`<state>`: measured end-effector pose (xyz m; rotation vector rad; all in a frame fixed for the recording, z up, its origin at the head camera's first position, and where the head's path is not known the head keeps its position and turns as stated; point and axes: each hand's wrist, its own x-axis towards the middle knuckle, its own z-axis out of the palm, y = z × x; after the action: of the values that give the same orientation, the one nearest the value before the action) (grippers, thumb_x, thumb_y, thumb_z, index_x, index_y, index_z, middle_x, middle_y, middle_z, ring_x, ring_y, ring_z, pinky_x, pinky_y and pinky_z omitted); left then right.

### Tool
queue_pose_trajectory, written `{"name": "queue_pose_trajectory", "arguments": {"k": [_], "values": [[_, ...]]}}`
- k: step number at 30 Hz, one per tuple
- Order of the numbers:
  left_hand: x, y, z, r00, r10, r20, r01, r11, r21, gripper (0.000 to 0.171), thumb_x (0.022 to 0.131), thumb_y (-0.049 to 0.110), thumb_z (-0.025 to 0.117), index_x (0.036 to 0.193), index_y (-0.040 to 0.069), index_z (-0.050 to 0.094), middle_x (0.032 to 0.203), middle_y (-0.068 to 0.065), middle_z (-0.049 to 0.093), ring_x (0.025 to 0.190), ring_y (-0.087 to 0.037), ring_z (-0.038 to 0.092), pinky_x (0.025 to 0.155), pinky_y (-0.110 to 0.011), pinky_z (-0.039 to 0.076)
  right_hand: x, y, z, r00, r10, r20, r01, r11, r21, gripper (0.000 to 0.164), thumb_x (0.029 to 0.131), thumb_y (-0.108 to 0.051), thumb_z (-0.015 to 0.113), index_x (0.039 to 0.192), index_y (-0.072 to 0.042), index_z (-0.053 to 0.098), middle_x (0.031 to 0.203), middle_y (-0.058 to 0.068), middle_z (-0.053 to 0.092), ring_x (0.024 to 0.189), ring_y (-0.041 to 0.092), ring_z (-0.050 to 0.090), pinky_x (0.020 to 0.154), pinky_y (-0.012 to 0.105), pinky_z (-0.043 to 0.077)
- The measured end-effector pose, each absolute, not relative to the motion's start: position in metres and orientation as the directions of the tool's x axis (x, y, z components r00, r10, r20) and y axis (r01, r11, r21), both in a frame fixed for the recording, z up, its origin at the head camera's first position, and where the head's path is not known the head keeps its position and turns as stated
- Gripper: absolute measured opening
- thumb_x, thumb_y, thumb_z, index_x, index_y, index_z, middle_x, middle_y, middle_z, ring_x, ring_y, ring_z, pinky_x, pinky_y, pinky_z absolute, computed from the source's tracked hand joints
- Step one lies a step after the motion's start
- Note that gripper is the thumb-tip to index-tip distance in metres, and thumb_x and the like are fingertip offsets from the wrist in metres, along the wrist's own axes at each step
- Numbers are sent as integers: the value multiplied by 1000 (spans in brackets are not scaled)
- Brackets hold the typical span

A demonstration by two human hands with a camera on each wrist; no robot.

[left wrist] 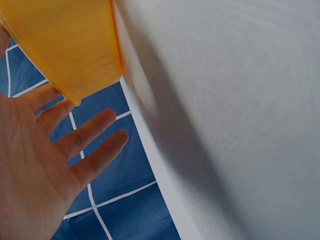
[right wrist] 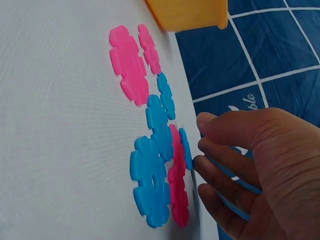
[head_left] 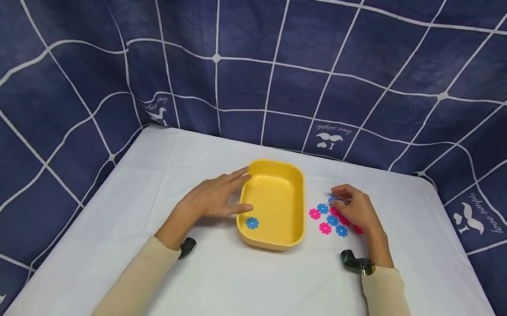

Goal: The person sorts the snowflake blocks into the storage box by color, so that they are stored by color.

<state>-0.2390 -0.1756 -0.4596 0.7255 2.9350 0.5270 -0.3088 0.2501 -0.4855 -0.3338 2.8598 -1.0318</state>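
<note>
A yellow plastic tray (head_left: pixel 269 242) stands on the white table, with one blue flower-shaped interlocking disc (head_left: pixel 252 223) lying inside near its front left. My left hand (head_left: pixel 215 196) is at the tray's left rim, its fingers spread and fairly straight, the thumb reaching over the edge. In the left wrist view, some fingertips meet the rim of the tray (left wrist: pixel 70 45). Right of the tray lie several pink discs (head_left: pixel 325 228) and blue discs (head_left: pixel 341 231), some overlapping. Just over their far side hovers my right hand (head_left: pixel 357 208), fingers loosely bent; the right wrist view shows nothing between them.
White cloth (head_left: pixel 259 304) covers the table. A blue curtain with white grid lines (head_left: pixel 299 93) hangs behind and along both sides. Each wrist carries a small black camera, such as the one on the right wrist (head_left: pixel 354 261).
</note>
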Motion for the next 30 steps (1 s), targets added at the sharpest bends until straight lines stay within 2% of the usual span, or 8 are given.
{"name": "queue_pose_trajectory", "arguments": {"k": [18, 30], "values": [[-244, -179, -451, -899, 439, -1, 412, 843, 345, 98, 97, 81, 52, 171, 21, 32, 181, 7, 15, 155, -40, 43, 117, -61, 46, -326, 239, -478, -977, -213, -29, -162, 817, -553, 40, 95, -18, 84, 131, -7, 73, 128, 17, 72, 122, 38, 62, 113, 57, 51], [-241, -175, -456, -890, 455, -14, 418, 829, 371, 99, 96, 82, 52, 172, 22, 31, 181, 7, 15, 156, -41, 41, 120, -61, 43, -318, 242, -485, -986, -158, -61, -99, 832, -546, 39, 94, -20, 84, 130, -7, 73, 121, 16, 72, 115, 36, 62, 109, 54, 55]]}}
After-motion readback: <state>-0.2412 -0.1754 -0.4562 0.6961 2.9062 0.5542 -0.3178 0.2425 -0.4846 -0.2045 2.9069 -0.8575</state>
